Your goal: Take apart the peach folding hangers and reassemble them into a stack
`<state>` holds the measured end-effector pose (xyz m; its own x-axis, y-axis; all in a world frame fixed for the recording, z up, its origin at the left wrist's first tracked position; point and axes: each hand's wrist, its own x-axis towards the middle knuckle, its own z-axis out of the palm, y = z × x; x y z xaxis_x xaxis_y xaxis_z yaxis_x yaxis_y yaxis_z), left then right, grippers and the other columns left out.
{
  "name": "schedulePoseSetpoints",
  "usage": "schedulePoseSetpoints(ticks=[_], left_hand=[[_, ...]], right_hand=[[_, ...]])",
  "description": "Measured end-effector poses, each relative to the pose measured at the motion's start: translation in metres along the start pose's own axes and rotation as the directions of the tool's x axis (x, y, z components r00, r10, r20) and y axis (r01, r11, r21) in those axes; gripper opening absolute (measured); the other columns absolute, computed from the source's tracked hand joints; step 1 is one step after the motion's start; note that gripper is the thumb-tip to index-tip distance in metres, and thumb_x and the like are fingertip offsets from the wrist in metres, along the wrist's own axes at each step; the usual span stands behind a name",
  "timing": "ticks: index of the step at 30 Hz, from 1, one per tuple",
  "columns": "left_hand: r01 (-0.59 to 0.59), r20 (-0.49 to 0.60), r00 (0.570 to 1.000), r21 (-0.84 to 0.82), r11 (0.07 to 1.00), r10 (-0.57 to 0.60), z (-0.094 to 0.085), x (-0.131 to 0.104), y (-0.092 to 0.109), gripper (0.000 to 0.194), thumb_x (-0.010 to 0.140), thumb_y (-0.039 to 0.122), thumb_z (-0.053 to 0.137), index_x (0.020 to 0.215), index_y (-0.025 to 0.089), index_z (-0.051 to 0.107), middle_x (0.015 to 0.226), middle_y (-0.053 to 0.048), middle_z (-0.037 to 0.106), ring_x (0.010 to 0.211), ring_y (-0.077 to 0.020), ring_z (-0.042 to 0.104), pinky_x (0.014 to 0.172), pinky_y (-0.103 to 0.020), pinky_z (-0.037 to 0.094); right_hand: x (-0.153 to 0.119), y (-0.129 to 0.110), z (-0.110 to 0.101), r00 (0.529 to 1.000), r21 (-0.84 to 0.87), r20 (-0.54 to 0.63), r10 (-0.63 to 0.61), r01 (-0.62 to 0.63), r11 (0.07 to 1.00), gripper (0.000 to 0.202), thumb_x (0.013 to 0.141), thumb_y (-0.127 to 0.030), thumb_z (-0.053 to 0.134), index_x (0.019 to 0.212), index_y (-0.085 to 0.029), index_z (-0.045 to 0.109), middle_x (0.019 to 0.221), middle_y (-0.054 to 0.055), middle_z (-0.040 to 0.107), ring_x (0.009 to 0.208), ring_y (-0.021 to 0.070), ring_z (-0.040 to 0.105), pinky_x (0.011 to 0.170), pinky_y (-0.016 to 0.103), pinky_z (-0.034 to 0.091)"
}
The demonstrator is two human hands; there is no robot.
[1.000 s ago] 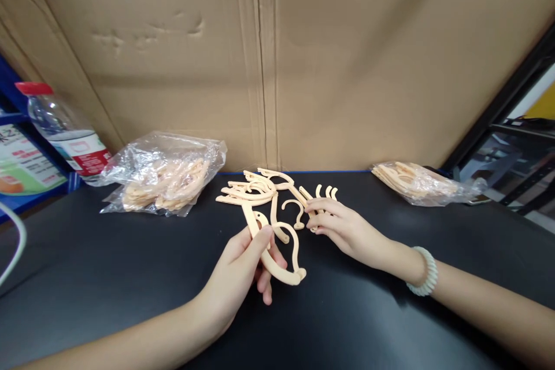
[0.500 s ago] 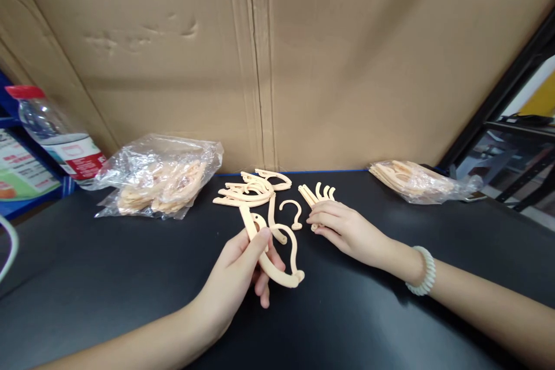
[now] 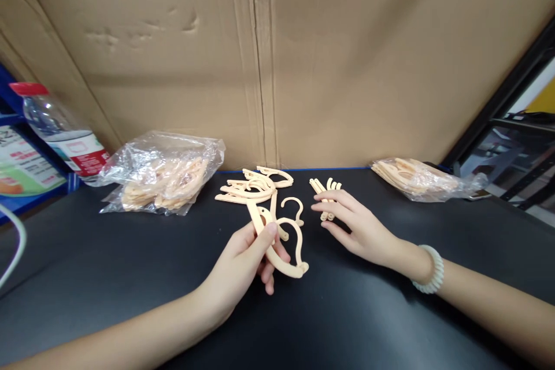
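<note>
Between the thumb and fingers of my left hand (image 3: pixel 255 251) is a beige plastic folding hanger (image 3: pixel 284 266), its curved hook pointing up at the right end. My right hand (image 3: pixel 353 219) hovers with fingers apart at a small bundle of folded hangers (image 3: pixel 318 186), covering part of it; whether the fingertips touch it I cannot tell. A loose hook (image 3: pixel 298 208) lies on the table between my hands. Behind my left hand, several hanger arms (image 3: pixel 247 188) are piled, and one more arm (image 3: pixel 273 203) is partly hidden by the held hanger.
A clear bag of beige hanger parts (image 3: pixel 169 179) lies at the left, beside a red-capped bottle (image 3: pixel 71 136). Another bag (image 3: pixel 416 179) rests at the back right. A cardboard wall (image 3: pixel 347 69) closes off the black table (image 3: pixel 347 312). A white cable (image 3: pixel 17 243) curves at the left edge.
My right hand has loosened and drawn slightly right from the bundle of folded hangers, whose lower ends now show. My left hand keeps its hold on the hanger.
</note>
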<state>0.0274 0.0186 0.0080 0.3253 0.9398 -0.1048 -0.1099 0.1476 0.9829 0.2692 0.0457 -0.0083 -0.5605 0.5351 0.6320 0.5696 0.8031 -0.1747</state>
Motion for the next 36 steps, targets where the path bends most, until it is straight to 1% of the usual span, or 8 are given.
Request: schedulePoseSetpoints(ticks=[4,7,14,18,20,24,30,36], left_hand=[[0.012,0.025,1.0,0.049,0.999,-0.013,0.0,0.005,-0.001,0.04,0.085,0.054,0.06,0.083,0.014,0.055,0.061,0.002,0.061,0.038,-0.0034,0.039,0.034,-0.015,0.042],[0.013,0.078,0.997,0.115,0.993,-0.022,0.001,0.004,0.001,0.038,0.088,0.051,0.057,0.087,0.013,0.056,0.063,0.001,0.061,0.039,-0.0034,0.039,0.035,-0.015,0.041],[-0.133,0.179,0.98,0.225,0.965,0.093,-0.001,-0.004,0.0,0.05,0.084,0.038,0.064,0.128,0.018,0.05,0.091,-0.003,0.059,0.077,-0.0155,0.06,0.061,-0.025,0.056],[-0.221,0.217,0.964,0.339,0.914,0.153,-0.002,-0.005,-0.001,0.04,0.091,0.037,0.053,0.128,0.021,0.055,0.093,-0.004,0.062,0.083,-0.0174,0.06,0.07,-0.027,0.055],[-0.247,0.217,0.961,0.379,0.892,0.173,-0.001,-0.005,0.001,0.033,0.091,0.036,0.053,0.119,0.02,0.062,0.091,-0.004,0.063,0.082,-0.0181,0.06,0.069,-0.027,0.055],[-0.239,0.187,0.967,0.419,0.876,0.175,-0.001,-0.003,0.004,0.024,0.09,0.034,0.055,0.105,0.019,0.067,0.082,-0.002,0.062,0.071,-0.0158,0.056,0.062,-0.024,0.052],[-0.303,0.253,0.948,0.52,0.798,0.195,-0.005,-0.001,0.005,0.025,0.093,0.035,0.052,0.107,0.02,0.066,0.086,-0.003,0.065,0.074,-0.0174,0.059,0.066,-0.025,0.05],[-0.273,0.139,0.962,0.498,0.823,0.234,-0.005,0.0,0.002,0.025,0.092,0.036,0.052,0.104,0.018,0.064,0.086,-0.004,0.065,0.074,-0.0181,0.063,0.068,-0.028,0.052]], right_hand=[[0.007,-0.037,-0.003,0.946,-0.097,0.009,-0.324,0.323,0.941,0.022,0.093,-0.007,0.051,0.111,-0.014,0.061,0.117,0.01,0.063,0.107,0.0233,0.054,0.09,0.039,0.047],[0.008,-0.048,-0.001,0.912,-0.19,0.104,-0.397,0.41,0.892,0.02,0.097,-0.008,0.046,0.096,-0.015,0.065,0.101,0.006,0.068,0.092,0.02,0.055,0.081,0.035,0.045],[0.005,-0.039,0.001,0.945,-0.099,0.197,-0.261,0.284,0.954,0.025,0.099,-0.009,0.041,0.096,-0.015,0.064,0.079,0.005,0.062,0.081,0.0185,0.052,0.075,0.035,0.043],[0.004,-0.044,-0.001,0.984,0.115,0.121,-0.132,0.118,0.986,0.015,0.093,-0.014,0.054,0.105,-0.017,0.063,0.107,0.01,0.058,0.1,0.0213,0.053,0.086,0.036,0.046],[0.004,-0.047,-0.003,0.998,0.271,0.059,0.0,-0.017,0.962,0.026,0.088,-0.018,0.062,0.114,-0.019,0.061,0.128,0.013,0.049,0.12,0.0252,0.047,0.1,0.04,0.043],[0.006,-0.049,-0.007,0.97,0.596,0.171,0.176,-0.244,0.765,0.045,0.088,-0.023,0.065,0.131,-0.027,0.053,0.148,0.009,0.037,0.139,0.026,0.032,0.115,0.046,0.028],[0.009,-0.043,-0.01,0.91,0.849,0.325,0.258,-0.401,0.343,0.048,0.09,-0.036,0.066,0.136,-0.027,0.052,0.15,0.008,0.039,0.138,0.0259,0.036,0.111,0.046,0.034],[0.009,-0.04,-0.01,0.881,0.894,0.351,0.317,-0.416,0.166,0.043,0.088,-0.028,0.068,0.13,-0.026,0.057,0.147,0.007,0.045,0.134,0.0247,0.043,0.112,0.046,0.034]])
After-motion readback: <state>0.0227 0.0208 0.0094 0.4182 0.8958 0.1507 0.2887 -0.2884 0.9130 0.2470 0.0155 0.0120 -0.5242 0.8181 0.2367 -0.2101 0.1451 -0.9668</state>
